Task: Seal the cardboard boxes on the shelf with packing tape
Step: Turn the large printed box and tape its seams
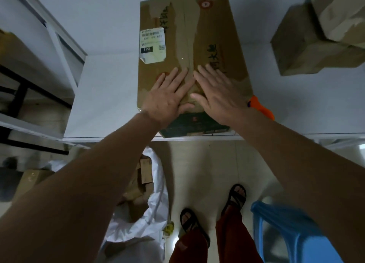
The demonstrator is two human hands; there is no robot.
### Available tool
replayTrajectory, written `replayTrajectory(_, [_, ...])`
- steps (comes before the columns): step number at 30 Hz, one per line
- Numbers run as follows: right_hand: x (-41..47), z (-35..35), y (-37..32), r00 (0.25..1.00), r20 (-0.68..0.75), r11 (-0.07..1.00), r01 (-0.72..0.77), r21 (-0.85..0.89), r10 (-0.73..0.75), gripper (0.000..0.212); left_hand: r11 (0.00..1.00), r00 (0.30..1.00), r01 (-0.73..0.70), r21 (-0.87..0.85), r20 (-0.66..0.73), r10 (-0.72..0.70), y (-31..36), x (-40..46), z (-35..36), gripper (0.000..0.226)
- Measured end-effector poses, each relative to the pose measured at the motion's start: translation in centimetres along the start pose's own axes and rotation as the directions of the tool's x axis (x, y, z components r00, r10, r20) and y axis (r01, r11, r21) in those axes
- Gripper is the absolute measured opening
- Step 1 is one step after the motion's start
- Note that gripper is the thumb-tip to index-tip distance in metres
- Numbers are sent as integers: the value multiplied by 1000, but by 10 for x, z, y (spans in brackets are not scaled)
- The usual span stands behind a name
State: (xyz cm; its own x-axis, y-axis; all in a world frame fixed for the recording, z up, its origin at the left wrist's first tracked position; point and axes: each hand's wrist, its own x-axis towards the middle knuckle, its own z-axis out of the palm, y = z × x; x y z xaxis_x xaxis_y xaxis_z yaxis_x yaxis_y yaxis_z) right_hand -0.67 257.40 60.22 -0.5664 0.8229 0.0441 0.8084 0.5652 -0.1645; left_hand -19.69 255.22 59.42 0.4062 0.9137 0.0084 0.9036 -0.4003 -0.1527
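A long cardboard box [185,31] lies on the white shelf [106,97], its near end at the shelf's front edge. A white shipping label [152,45] is stuck on its left top flap, one corner peeling. Clear tape runs along the centre seam. My left hand [167,97] and my right hand [219,93] lie flat side by side on the near end of the top, fingers straight and spread, pressing on the seam. An orange tape dispenser handle [261,107] pokes out behind my right wrist, beside the box.
Two more cardboard boxes [308,45] are stacked at the shelf's far right. Below the shelf a white sack of cardboard scraps [150,207] stands on the floor at left, a blue plastic stool [286,223] at right, my sandalled feet between. Shelf frames [59,45] stand left.
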Motion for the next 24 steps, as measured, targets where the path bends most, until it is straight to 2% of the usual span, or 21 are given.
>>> replayTrajectory(3, [0, 7, 6, 999, -10, 987, 35, -160, -37, 77, 998, 985, -63, 20, -157, 66, -3, -2, 11, 72])
replayTrajectory(6, [1, 10, 9, 999, 8, 979, 43, -200, -42, 77, 995, 971, -88, 46, -219, 96, -10, -6, 16, 76])
replayTrajectory(11, [1, 5, 8, 996, 23, 984, 88, -152, -85, 78, 999, 994, -40, -9, -97, 39, -21, -16, 9, 91])
replayTrajectory(13, [7, -2, 3, 994, 51, 988, 100, -117, -94, 87, 997, 988, -69, -43, -144, 62, -28, -15, 4, 84])
replayTrajectory(17, [31, -8, -5, 976, 141, 972, 187, -139, -168, 100, 985, 938, -173, -24, -308, 158, -45, -10, 13, 68])
replayTrajectory(21, [34, 4, 0, 974, 113, 950, 218, -225, -196, 99, 973, 851, -228, -23, -490, 188, -51, -9, 30, 60])
replayTrajectory(24, [34, 5, 2, 975, 97, 948, 219, -230, -202, 98, 971, 808, -228, -76, -572, 145, -53, -12, 38, 58])
